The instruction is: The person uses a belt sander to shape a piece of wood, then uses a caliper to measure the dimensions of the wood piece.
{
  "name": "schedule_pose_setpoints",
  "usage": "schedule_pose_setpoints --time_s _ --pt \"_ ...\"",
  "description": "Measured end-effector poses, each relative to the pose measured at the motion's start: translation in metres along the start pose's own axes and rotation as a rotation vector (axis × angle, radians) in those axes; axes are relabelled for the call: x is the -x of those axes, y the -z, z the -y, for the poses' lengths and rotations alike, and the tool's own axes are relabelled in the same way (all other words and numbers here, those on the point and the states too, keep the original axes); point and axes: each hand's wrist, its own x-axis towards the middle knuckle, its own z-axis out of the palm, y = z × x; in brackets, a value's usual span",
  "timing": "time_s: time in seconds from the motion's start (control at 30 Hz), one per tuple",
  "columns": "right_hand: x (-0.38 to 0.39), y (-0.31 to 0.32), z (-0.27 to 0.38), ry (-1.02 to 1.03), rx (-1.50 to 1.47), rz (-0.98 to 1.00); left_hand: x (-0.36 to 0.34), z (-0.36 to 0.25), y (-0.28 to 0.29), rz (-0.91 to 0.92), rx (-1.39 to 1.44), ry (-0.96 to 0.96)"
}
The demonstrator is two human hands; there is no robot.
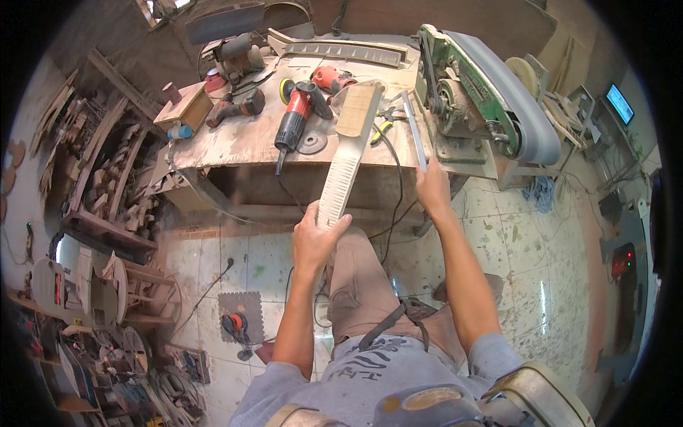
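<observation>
My left hand (317,235) is closed around the lower end of a long pale wooden piece (340,171). The piece has a row of ridges along its lower part and a wider, smooth block-like end. It slants up over the bench's front edge. In my right hand (432,186) is a flat, narrow grey file (413,127), gripped at its lower end and pointing up and away. The file is apart from the wood. Between the two lie pliers (383,132) with yellow handles on the workbench (235,148).
A red and black angle grinder (295,117), a cordless drill (236,108), a second red power tool (331,78) and a grey disc (311,142) lie on the bench. A green belt sander (484,85) stands right. Cables hang down in front. A sander (235,324) sits on the floor mat.
</observation>
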Motion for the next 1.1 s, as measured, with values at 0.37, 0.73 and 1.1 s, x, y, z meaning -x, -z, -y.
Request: schedule_pose_setpoints --time_s 0.37,0.73,1.1 --pt "0.061 0.070 0.032 0.094 -0.514 -0.088 0.021 0.028 0.000 0.242 0.462 0.065" --pt "0.037 0.108 0.050 0.134 -0.324 0.299 0.044 0.014 -0.007 0.406 0.608 0.063" --pt "0.039 0.103 0.048 0.083 -0.440 0.606 0.062 0.009 0.006 0.537 0.553 0.080"
